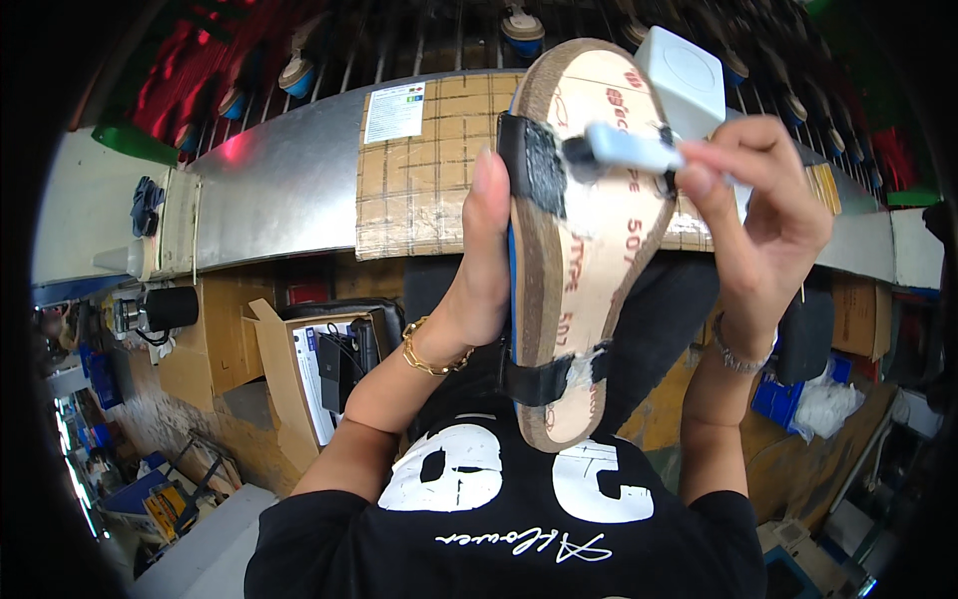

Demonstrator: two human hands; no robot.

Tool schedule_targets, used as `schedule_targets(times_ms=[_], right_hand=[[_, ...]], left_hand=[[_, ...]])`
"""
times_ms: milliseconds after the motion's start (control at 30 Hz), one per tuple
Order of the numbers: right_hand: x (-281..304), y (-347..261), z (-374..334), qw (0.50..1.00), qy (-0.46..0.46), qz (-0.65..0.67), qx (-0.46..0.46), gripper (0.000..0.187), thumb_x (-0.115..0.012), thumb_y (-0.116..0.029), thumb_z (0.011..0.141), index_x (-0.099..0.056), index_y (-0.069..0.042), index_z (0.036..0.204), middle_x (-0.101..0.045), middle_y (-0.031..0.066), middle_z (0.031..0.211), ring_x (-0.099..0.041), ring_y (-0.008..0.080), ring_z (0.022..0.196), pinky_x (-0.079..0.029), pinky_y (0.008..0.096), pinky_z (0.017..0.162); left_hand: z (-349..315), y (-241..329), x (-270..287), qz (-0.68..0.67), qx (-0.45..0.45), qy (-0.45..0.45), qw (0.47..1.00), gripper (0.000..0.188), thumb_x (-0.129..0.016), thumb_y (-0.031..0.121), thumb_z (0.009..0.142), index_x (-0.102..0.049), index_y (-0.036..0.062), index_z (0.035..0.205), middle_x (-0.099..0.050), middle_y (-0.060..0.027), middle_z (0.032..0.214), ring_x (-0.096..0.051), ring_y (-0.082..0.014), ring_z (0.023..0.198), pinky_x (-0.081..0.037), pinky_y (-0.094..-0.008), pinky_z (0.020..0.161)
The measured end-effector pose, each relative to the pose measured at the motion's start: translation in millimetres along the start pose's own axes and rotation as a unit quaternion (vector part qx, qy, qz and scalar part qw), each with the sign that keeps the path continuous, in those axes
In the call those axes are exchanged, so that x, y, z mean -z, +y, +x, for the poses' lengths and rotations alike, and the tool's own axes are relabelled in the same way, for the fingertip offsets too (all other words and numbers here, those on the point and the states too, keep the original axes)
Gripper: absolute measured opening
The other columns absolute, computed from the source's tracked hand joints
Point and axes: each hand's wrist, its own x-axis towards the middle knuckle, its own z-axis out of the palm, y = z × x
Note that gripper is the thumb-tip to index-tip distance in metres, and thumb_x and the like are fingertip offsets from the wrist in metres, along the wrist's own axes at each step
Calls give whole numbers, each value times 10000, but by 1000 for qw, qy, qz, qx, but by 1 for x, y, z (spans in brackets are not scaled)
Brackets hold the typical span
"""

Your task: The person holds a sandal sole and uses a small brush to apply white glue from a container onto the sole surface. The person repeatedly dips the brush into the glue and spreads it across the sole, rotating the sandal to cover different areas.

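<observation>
A sandal sole [599, 265] is held up underside-out in the centre of the frame, above the near edge of the bench, its wide end toward the top and slightly tilted to the right. Its pale board is bordered by a brown rim, and a strip of blue is seen along its left edge. Ends of a black upper strap [539, 165] and a black lower strap [539, 382] are folded onto the underside. The sole is gripped at its left edge by the left hand [484, 255], whose thumb is laid along the side; its fingers are hidden behind. A light-blue brush handle [639, 150] is pinched between thumb and forefinger of the right hand [763, 210], and its dark, blurred tip is held over the wide end, beside the upper strap; whether contact is made cannot be told. Behind the sole, a cardboard sheet [429, 180] and a white container [681, 78] are supported by the metal bench [279, 170]. Footwear [522, 30] is spread over a barred rack along the top. An open cardboard box [274, 379] is seen at the lower left, and a blue crate [778, 399] at the lower right.
</observation>
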Motion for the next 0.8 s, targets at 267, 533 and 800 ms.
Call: schedule_targets(times_ms=[267,533,800], right_hand=[[-11,-20,-7,998,23,-28,-48,158,-775,15,767,-788,-14,922,-597,46,823,-533,121,775,-388,239,698],[-5,-27,-1,990,53,-125,40,201,-784,51,736,-788,-8,928,-605,60,865,-540,139,813,-404,241,716],[5,-11,-4,997,-13,-44,63,245,-805,49,687,-794,-26,920,-598,85,905,-547,155,825,-411,247,695]], left_hand=[[0,3,-2,57,3,44,997,954,-151,774,971,-496,-13,1384,-647,-134,1218,-641,-170,1077,-510,-312,949],[0,3,-5,94,-12,25,995,906,-179,741,993,-489,-11,1392,-647,-132,1220,-636,-160,1084,-509,-297,932],[2,10,-9,61,17,28,998,946,-159,772,971,-472,0,1420,-653,-134,1241,-648,-177,1106,-519,-313,955]])
